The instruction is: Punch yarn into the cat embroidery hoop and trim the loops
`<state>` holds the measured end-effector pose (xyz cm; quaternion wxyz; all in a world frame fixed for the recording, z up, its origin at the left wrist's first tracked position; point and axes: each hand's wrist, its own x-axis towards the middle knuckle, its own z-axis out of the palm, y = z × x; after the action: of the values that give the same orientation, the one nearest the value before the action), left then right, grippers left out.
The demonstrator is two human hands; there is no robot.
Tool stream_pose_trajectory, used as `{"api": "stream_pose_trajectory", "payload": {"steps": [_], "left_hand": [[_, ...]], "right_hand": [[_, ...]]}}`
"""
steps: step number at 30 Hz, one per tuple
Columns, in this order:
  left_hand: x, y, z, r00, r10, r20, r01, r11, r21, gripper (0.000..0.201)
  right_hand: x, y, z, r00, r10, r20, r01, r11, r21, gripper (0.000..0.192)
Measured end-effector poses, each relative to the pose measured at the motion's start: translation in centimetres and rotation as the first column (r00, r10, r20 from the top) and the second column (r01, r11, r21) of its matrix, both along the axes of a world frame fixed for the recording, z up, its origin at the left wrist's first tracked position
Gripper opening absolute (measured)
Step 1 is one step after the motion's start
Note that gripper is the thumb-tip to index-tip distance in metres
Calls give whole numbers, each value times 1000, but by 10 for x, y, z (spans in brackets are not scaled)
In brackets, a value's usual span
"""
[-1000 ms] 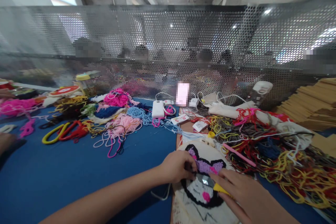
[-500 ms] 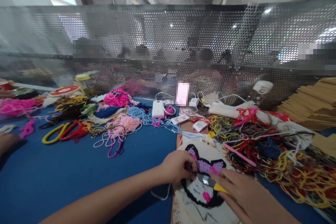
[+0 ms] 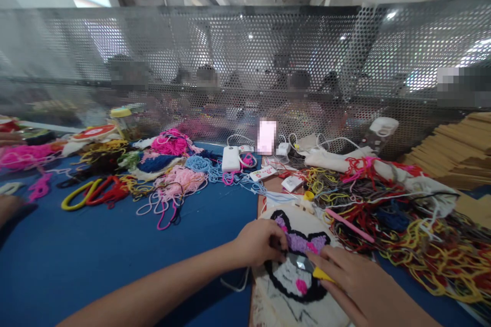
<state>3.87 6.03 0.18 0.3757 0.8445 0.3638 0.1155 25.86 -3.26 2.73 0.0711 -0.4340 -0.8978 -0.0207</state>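
A round embroidery hoop (image 3: 307, 225) lies near the front edge of a blue desk (image 3: 115, 260), holding pale cloth tufted with a fluffy cat face in black, white, purple and pink yarn. The left hand (image 3: 259, 241) pinches closed on the tufting at its edge. The right hand (image 3: 358, 283) grips small yellow-handled scissors (image 3: 307, 264) with shiny metal blades resting on the face. One pink punch needle (image 3: 350, 226) lies on tangled red and yellow yarn (image 3: 414, 245). No writing is legible.

Tufted cat-face embroidery (image 3: 297, 268): black outline, white fill, purple ears, pink spots. Flat tabletop (image 3: 115, 265): blue. Tangled yarn heap (image 3: 418, 235): red, yellow.
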Motion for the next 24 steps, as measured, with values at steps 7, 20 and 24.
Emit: {"api": "stream_pose_trajectory", "payload": {"steps": [7,20,24], "left_hand": [[-1,0,-2,1000,0,6,0,1000,-4,18],[-1,1,-2,1000,-17,-23,17,1000,-12,20],[-1,0,-1,1000,-6,-18,6,1000,-13,21]], "right_hand": [[-1,0,5,998,57,38,-58,998,22,35],[-1,1,0,998,57,0,-57,998,2,37],[-1,2,-2,999,42,17,-42,999,-8,35]]}}
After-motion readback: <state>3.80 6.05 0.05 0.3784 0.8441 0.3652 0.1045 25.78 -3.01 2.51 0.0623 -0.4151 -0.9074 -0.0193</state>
